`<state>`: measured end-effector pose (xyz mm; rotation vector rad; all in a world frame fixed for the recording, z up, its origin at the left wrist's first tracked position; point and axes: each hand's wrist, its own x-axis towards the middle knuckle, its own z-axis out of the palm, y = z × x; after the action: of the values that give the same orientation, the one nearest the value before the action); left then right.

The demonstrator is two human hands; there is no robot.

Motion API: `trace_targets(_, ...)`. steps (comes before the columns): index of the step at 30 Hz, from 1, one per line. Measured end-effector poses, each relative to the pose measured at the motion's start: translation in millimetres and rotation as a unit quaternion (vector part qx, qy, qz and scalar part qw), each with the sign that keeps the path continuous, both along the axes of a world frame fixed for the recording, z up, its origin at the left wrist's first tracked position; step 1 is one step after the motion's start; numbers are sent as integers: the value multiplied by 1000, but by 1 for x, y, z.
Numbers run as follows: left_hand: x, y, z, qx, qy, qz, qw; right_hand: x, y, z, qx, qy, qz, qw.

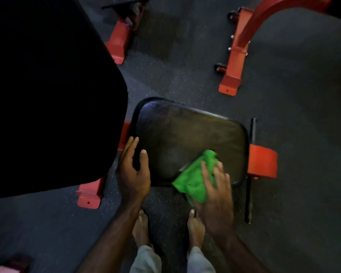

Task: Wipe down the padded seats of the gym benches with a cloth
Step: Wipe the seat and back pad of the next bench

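A person stands barefoot over a black padded seat (187, 138) of a red-framed gym bench, seen from a head-worn camera looking down. The right hand (215, 192) presses a crumpled green cloth (195, 178) flat against the seat's near right corner, fingers spread and fairly straight over the fabric; part of the cloth hangs past the seat's near edge. The left hand (133, 170) rests at the seat's near left corner, its fingers lying along the left edge and its thumb on the top surface, well apart from the cloth and holding nothing. The seat's surface shows a dull sheen across its middle. A large black backrest pad (47, 91) fills the upper left, just beside the seat. Red frame feet (89, 194) sit on the dark speckled rubber floor (293, 95), and another red bench frame (238, 52) stands beyond.
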<state>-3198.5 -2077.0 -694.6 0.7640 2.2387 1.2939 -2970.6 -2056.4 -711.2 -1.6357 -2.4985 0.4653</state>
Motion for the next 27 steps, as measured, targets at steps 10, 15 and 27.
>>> trace_targets(10, 58, 43, -7, 18, 62, -91, 994, -74, 2, 10, -17, 86, -79, 993)
trace_targets(15, 47, 39, -7, 8, 80, -90, 993, 10, 27, 2, 22, 55, -195, 979)
trace_targets(27, 67, 45, -14, -10, 105, -106, 989, -16, 51, 1, 27, 45, -8, 999)
